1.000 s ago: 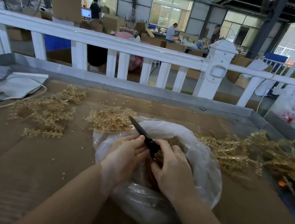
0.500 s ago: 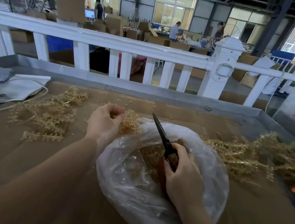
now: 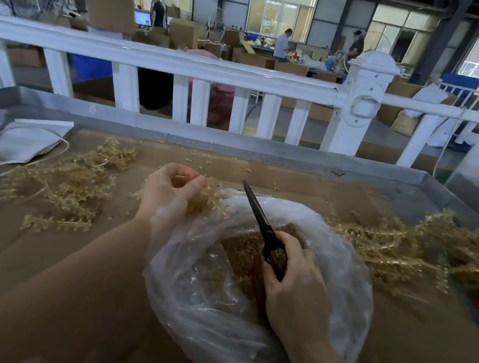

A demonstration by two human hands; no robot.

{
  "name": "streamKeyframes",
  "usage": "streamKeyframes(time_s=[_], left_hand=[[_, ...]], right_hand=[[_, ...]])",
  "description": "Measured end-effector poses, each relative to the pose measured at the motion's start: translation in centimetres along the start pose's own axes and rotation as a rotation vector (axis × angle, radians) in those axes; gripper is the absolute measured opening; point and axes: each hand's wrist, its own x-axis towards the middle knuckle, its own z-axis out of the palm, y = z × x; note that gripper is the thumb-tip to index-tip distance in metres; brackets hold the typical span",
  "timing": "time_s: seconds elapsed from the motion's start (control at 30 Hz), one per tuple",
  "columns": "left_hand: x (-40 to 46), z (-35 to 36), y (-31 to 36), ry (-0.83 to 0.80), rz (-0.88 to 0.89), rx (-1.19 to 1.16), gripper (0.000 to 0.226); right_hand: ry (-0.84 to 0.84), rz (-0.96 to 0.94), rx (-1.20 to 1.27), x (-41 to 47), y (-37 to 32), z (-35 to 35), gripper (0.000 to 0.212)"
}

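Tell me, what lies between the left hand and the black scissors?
In the head view: a clump of golden plastic sprigs gripped by the left hand, then the crumpled rim of the clear plastic bag, before the black scissors.

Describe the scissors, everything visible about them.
The scissors have long, dark, metal-looking blades lying together, seemingly closed, ending in a sharp tip. The reddish handles are mostly hidden by the right hand, which grips them with curled fingers. The blades slant up and away toward the left, above the open mouth of the clear plastic bag; contact with it cannot be told. The left hand, pinching golden sprigs, is apart from them.
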Motion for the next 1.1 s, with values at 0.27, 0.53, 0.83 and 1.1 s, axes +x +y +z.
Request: streamKeyframes(time_s=[0.27, 0.53, 0.83, 1.1], left_hand=[[0.5, -1.8, 1.0, 0.062, -0.012, -0.049, 0.022], [3.1, -4.4, -0.3, 0.076, -0.067, 0.154, 0.016], [3.4, -4.8, -2.1, -0.039, -0.028, 0.579, 0.043], [2.9, -4.5, -0.8, -0.046, 0.026, 0.646, 0.007]], right_hand=[[-0.004, 0.009, -0.006, 0.0, 0.1, 0.0, 0.046], [0.004, 0.004, -0.008, 0.0, 0.1, 0.0, 0.046], [-0.002, 0.001, -0.023, -0.1, -0.1, 0.0, 0.046], [0.003, -0.001, -0.032, 0.0, -0.1, 0.1, 0.046]])
